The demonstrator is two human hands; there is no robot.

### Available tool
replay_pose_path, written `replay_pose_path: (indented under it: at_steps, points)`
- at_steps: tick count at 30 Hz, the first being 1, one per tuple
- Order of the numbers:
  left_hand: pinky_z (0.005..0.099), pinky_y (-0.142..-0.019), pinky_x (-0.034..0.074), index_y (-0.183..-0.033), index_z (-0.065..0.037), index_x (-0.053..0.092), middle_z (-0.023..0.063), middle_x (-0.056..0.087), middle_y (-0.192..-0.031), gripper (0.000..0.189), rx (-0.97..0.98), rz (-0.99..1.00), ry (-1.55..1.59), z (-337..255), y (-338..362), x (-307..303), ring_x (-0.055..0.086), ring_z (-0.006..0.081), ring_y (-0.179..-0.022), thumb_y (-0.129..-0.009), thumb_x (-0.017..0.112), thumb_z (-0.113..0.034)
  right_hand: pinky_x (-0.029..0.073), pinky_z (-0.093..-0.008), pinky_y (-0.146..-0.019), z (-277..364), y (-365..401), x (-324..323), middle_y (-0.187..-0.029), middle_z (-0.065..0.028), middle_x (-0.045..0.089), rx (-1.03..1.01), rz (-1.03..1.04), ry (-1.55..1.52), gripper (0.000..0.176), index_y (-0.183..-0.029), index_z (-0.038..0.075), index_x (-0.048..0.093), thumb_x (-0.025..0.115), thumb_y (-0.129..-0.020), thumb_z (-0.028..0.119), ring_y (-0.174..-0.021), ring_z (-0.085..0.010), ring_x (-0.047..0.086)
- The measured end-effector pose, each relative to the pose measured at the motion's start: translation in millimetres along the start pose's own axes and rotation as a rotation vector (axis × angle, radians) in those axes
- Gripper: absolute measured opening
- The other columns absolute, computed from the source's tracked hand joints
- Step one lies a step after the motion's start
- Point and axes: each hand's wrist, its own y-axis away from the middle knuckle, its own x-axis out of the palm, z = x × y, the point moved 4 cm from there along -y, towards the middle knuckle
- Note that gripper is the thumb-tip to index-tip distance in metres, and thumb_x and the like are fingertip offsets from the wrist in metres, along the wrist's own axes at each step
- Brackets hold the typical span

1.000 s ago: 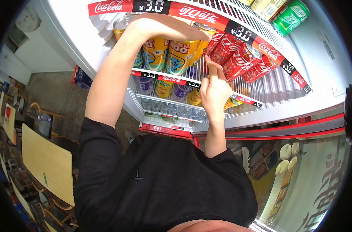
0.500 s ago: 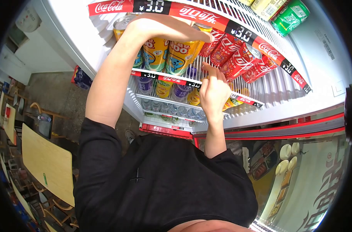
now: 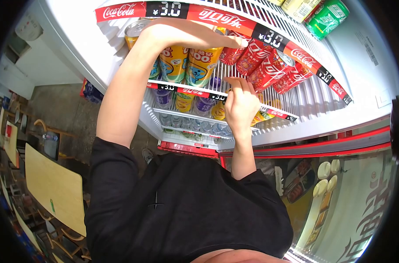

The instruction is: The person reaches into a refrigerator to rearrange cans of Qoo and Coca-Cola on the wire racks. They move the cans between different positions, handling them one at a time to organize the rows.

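Observation:
My left hand [image 3: 203, 36] reaches in over yellow cans [image 3: 202, 65] on a fridge shelf, under the upper price strip [image 3: 221, 17]. Its thumb stretches toward the red cans [image 3: 268, 70]; the other fingers are mostly hidden, so its grip cannot be made out. Part of another yellow can [image 3: 221, 30] shows beside this hand. My right hand [image 3: 242, 98] is at the shelf's front edge, just before the lower price strip [image 3: 195, 91]. Its fingers are loosely bent and apart, pointing at the wire shelf between the yellow and red cans, with nothing in them.
A green can [image 3: 329, 19] lies on the top shelf. Purple cups [image 3: 203, 105] and bottles [image 3: 177, 120] fill lower shelves. The glass door [image 3: 339, 197] stands open at the right. Behind, at the left, are a wooden table [image 3: 54, 184] and chairs [image 3: 50, 139].
The yellow can under my left hand has moved deeper in and is now mostly hidden. My left thumb has shifted slightly right. My right hand has barely moved, its fingers a little more bent.

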Motion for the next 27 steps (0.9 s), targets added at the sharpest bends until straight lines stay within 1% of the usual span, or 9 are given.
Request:
replay_pose_path:
  at_steps: [7, 10, 13, 16, 27]
  points:
    - [0.0302, -0.101, 0.050, -0.141, -0.016, 0.064, 0.0080, 0.071, -0.134, 0.072, 0.051, 0.033, 0.043, -1.9, 2.1, -0.5, 0.068, 0.0170, -0.113, -0.093, 0.062, -0.070, 0.054, -0.0427, -0.073, 0.3, 0.1, 0.4, -0.097, -0.0097, 0.069, 0.007, 0.007, 0.015, 0.033, -0.106, 0.007, 0.070, 0.067, -0.075, -0.002, -0.083, -0.0305, 0.065]
    - [0.0304, -0.102, 0.049, -0.143, -0.015, 0.063, 0.0095, 0.070, -0.135, 0.073, -0.070, 0.081, -0.033, -9.0, 6.4, -4.8, 0.067, 0.0179, -0.115, -0.094, 0.059, -0.070, 0.054, -0.0430, -0.073, 0.9, 0.0, 1.2, -0.097, -0.0096, 0.069, -0.001, -0.003, 0.020, 0.033, -0.106, 0.007, 0.071, 0.067, -0.075, -0.002, -0.082, -0.0306, 0.065]
    - [0.0312, -0.103, 0.048, -0.144, -0.015, 0.062, 0.0108, 0.069, -0.136, 0.075, -0.085, 0.068, -0.068, -5.2, 4.0, -2.9, 0.067, 0.0189, -0.116, -0.095, 0.057, -0.071, 0.054, -0.0433, -0.073, 0.2, 0.4, 1.9, -0.097, -0.0097, 0.069, -0.004, -0.009, 0.017, 0.033, -0.106, 0.006, 0.071, 0.067, -0.074, -0.002, -0.081, -0.0307, 0.065]
    - [0.0319, -0.104, 0.048, -0.144, -0.014, 0.062, 0.0112, 0.069, -0.136, 0.075, -0.012, 0.084, -0.032, 2.7, -0.9, -1.0, 0.066, 0.0197, -0.117, -0.095, 0.056, -0.071, 0.054, -0.0435, -0.073, 0.2, 0.4, 1.8, -0.097, -0.0098, 0.069, -0.002, -0.006, 0.012, 0.032, -0.105, 0.006, 0.071, 0.067, -0.075, -0.002, -0.081, -0.0308, 0.065]
    - [0.0332, -0.106, 0.046, -0.144, -0.014, 0.062, 0.0111, 0.068, -0.138, 0.075, -0.021, 0.066, -0.026, 0.6, 0.4, -1.1, 0.065, 0.0208, -0.118, -0.096, 0.056, -0.071, 0.054, -0.0434, -0.072, 0.3, -0.3, 1.6, -0.095, -0.0103, 0.069, -0.006, -0.008, 0.007, 0.029, -0.104, 0.007, 0.071, 0.065, -0.077, -0.003, -0.081, -0.0309, 0.065]
